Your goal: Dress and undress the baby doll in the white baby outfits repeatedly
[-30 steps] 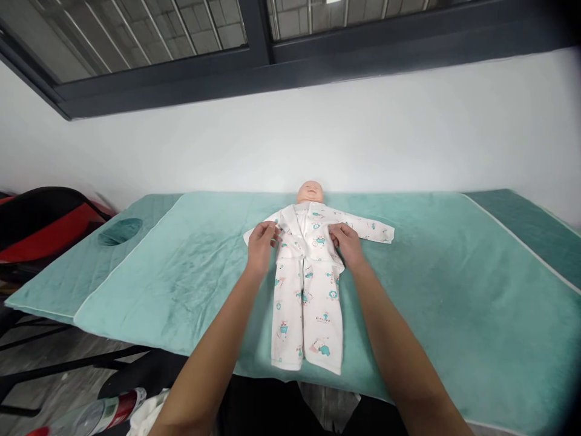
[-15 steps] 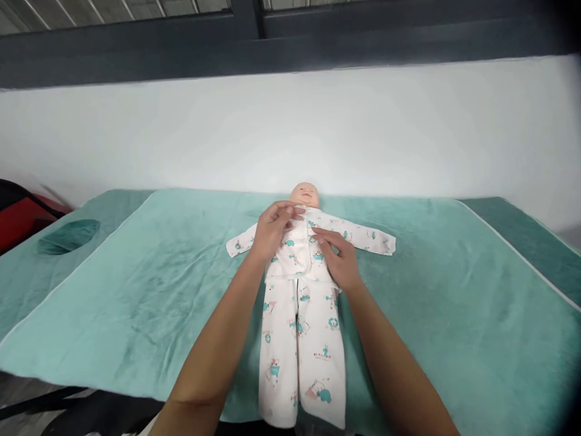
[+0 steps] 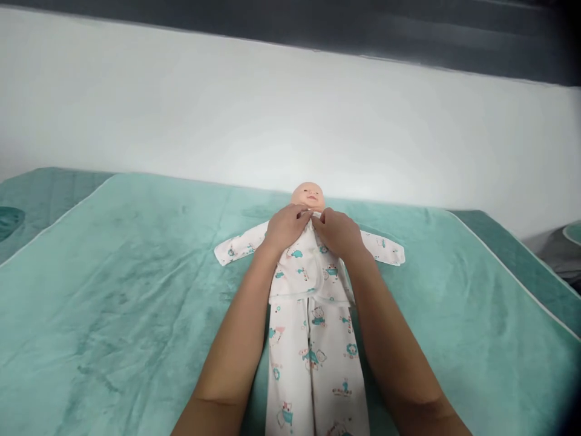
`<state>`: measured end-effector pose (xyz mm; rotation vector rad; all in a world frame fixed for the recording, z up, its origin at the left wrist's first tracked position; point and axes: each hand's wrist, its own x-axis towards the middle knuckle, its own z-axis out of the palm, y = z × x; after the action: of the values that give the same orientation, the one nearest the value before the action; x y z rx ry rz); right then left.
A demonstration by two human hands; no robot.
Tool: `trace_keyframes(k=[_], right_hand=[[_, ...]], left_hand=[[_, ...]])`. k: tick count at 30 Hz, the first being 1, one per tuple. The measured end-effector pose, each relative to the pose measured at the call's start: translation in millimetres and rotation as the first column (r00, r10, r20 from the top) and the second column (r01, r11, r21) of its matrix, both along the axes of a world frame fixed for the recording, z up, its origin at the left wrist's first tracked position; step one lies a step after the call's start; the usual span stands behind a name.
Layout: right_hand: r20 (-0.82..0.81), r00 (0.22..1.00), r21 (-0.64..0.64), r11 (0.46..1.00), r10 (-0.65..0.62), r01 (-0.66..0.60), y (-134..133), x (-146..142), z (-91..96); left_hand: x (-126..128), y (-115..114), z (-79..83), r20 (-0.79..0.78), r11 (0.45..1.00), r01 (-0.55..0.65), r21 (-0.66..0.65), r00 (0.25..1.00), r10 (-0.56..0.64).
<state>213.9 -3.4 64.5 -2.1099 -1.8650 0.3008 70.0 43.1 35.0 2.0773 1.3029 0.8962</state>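
A baby doll (image 3: 308, 194) lies on its back, its head toward the wall. It wears a white printed baby jacket (image 3: 299, 272) with the sleeves spread to both sides, and matching trousers (image 3: 290, 375) below. My left hand (image 3: 290, 227) is closed at the jacket's neckline, thumb and fingertips pinching the cloth near the collar. Right beside it, my right hand (image 3: 338, 230) pinches the other side of the neckline, fingers curled. The fingertips of both hands nearly meet under the doll's chin. Whether a fastener sits between them is too small to make out.
A teal plush cover (image 3: 136, 290) with pale piping lies under the doll. Behind it rises a white wall (image 3: 204, 115) with a dark band (image 3: 290, 24) above. A round hole (image 3: 9, 221) shows in the cover at far left. Grey items (image 3: 560, 254) stand at the right edge.
My right hand has moved up from the chest to the neckline, and both hands have come together there, closing on the jacket. The view has tilted and come closer.
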Motion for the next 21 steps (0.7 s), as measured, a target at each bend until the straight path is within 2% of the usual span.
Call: trace_keyframes(k=[3, 5, 8, 11, 13, 15, 17, 19, 20, 21], right_hand=[[0.080, 0.997, -0.101, 0.995, 0.010, -0.002, 5, -15, 11.2], [0.097, 0.995, -0.090, 0.996, 0.016, -0.007, 8, -20, 11.5], [0.065, 0.998, -0.022, 1.000, 0.017, -0.016, 14, -17, 2.6], [-0.084, 0.996, 0.067, 0.997, 0.032, -0.026, 21, -6, -11.2], [-0.276, 0.960, 0.168, 0.986, 0.040, 0.007, 23, 0, -19.0], [-0.532, 0.845, 0.239, 0.967, 0.056, 0.087, 22, 3, -23.6], [-0.754, 0.650, 0.264, 0.950, 0.095, 0.168, 19, 0, -24.5], [-0.861, 0.484, 0.284, 0.936, 0.154, 0.207, 17, -4, -23.3], [-0.876, 0.447, 0.299, 0.931, 0.180, 0.210, 16, -7, -22.5], [-0.874, 0.443, 0.313, 0.928, 0.198, 0.202, 16, -9, -21.8]], left_hand=[[-6, 6, -4.7, 0.154, 0.999, 0.017, -0.051, 0.988, -0.009], [-8, 7, -6.5, 0.226, 0.998, 0.007, -0.063, 0.974, 0.007], [-8, 6, -7.4, 0.219, 0.999, 0.001, -0.039, 0.976, 0.007], [-7, 5, -7.6, 0.191, 1.000, -0.011, -0.027, 0.982, 0.016], [-6, 4, -6.4, 0.195, 0.999, -0.055, 0.001, 0.979, 0.053], [-6, 2, -2.8, 0.259, 0.992, -0.110, 0.060, 0.962, 0.091], [-5, -1, 3.0, 0.371, 0.985, -0.153, 0.086, 0.922, 0.111], [-3, -6, 9.2, 0.485, 0.989, -0.147, 0.004, 0.865, 0.127], [-1, -8, 11.7, 0.534, 0.990, -0.120, -0.070, 0.834, 0.139], [1, -10, 13.6, 0.575, 0.985, -0.083, -0.149, 0.803, 0.154]])
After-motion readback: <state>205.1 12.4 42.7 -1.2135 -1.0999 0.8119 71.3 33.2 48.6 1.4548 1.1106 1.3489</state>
